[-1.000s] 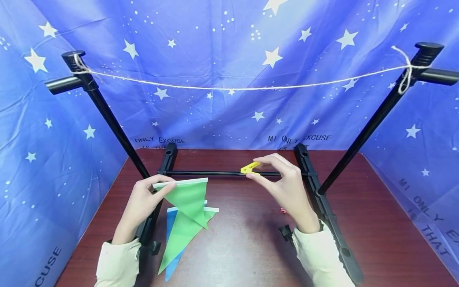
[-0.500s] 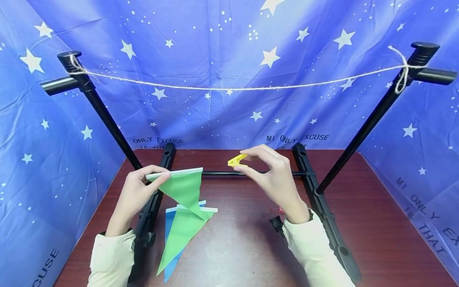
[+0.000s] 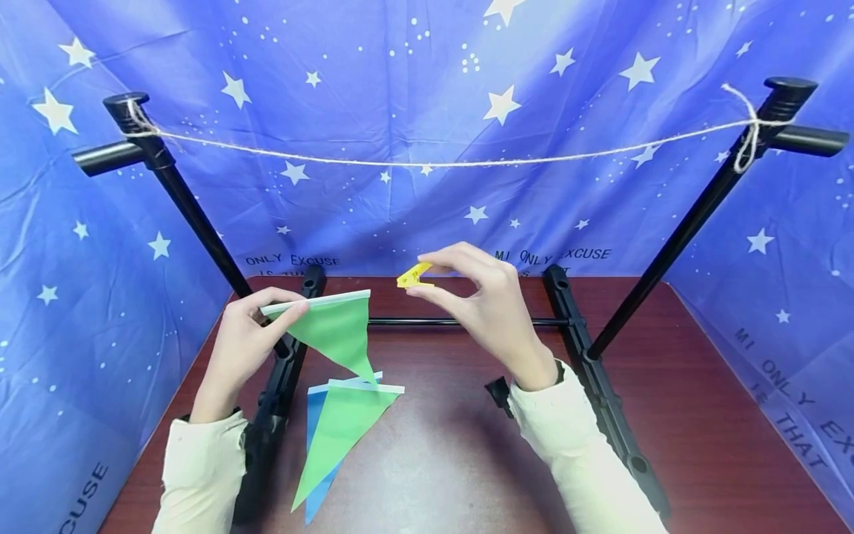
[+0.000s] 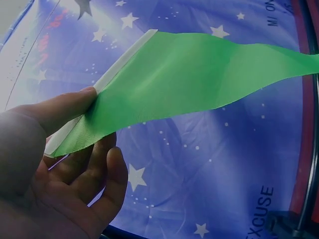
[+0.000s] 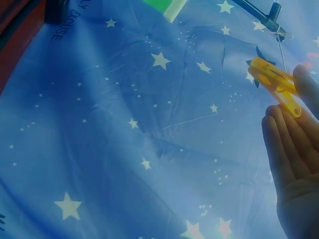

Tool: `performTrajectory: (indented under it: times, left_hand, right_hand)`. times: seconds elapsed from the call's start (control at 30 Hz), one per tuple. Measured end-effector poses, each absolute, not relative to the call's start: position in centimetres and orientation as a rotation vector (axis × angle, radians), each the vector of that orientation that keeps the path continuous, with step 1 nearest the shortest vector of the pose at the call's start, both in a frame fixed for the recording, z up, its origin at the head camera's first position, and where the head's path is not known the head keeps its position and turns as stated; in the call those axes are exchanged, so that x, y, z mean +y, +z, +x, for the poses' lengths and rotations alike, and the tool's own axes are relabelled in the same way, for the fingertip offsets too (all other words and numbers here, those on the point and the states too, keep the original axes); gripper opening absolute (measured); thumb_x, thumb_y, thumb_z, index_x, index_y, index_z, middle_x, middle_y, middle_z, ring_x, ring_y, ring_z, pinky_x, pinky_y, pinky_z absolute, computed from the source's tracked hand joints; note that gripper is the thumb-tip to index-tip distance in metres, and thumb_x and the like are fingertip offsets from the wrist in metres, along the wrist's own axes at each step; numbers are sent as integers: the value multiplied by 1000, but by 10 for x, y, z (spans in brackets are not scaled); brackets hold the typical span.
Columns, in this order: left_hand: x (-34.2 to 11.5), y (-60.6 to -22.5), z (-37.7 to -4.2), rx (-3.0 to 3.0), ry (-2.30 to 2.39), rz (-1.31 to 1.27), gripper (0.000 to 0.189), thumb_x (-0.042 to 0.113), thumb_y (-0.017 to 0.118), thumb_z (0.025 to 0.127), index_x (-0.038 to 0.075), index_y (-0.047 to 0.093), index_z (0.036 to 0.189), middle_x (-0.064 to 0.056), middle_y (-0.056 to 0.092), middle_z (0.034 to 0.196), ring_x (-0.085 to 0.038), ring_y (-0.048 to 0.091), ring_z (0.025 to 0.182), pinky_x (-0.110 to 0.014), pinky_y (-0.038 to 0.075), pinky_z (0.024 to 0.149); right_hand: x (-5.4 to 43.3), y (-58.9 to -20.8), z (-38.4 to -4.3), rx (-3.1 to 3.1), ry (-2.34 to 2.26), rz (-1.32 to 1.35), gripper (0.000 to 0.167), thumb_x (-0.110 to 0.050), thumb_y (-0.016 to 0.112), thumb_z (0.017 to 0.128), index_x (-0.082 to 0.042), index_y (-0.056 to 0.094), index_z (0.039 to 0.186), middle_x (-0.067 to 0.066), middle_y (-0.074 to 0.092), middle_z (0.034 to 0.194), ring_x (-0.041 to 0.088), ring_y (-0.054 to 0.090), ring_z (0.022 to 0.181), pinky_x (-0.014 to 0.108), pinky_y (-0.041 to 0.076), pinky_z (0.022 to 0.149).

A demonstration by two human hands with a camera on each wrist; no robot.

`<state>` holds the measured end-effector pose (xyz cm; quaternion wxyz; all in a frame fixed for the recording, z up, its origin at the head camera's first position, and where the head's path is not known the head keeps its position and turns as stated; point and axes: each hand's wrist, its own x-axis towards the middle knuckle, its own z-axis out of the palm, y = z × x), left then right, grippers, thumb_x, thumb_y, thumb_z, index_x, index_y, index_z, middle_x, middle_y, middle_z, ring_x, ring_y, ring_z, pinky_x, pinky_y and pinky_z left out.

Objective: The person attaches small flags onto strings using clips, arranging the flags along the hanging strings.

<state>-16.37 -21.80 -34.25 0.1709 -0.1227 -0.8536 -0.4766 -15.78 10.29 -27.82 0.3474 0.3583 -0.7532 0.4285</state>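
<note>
In the head view, the left hand (image 3: 242, 341) has its grip pinched on the white-edged top of a green flag (image 3: 340, 330), near one corner, and the cloth hangs down to a point. The right hand (image 3: 494, 311) has its grip closed on a yellow clothes peg (image 3: 409, 279), held between thumb and fingers just apart from the flag. Below, a second green flag (image 3: 343, 430) lies partly over a blue flag (image 3: 322, 495) on the worktop (image 3: 434, 460). Above both hands, a white string (image 3: 427, 164) spans two black posts (image 3: 200, 219), in front of a starry blue curtain (image 3: 400, 89).

In the left wrist view, the thumb presses the white edge from above, with the fingers under the cloth, which stretches away to the right.

In the right wrist view, the peg sits between thumb and fingertips, while a corner of green flag shows at the top.
</note>
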Motion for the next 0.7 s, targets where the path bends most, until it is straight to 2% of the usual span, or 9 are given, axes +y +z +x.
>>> performTrajectory:
  times: [0.13,0.3,0.53,0.7]
  left_hand:
    - [-218,-335,-166,-2416,-1380,-331,14,19,72,93,11,74,104,9,66,84,-7,34,47,-31,31,42]
    - [-216,-329,-169,-2389,-1405,-331,14,19,72,92,12,75,104,14,68,94,-10,43,54,-30,35,47]
    - [-214,-320,-173,-2355,-1417,-359,16,18,72,92,7,74,105,7,66,90,-10,42,52,-31,31,45]
    - [-211,-308,-173,-2322,-1439,-374,16,17,71,93,7,74,104,7,66,92,-10,46,55,-31,31,46]
  right_hand:
    - [97,-268,-160,-1934,1113,957,31,-17,89,74,-9,76,101,-4,72,91,5,66,86,23,51,75]
    - [91,-262,-164,-1931,1086,967,29,-18,89,74,-7,75,98,-4,71,90,5,63,83,23,51,73]
    - [84,-253,-171,-1898,1054,985,29,-18,88,74,-5,75,97,0,72,88,7,65,82,23,52,76]
    - [77,-240,-175,-1881,1037,1004,29,-18,87,76,-4,73,97,2,70,87,9,67,81,24,53,77]
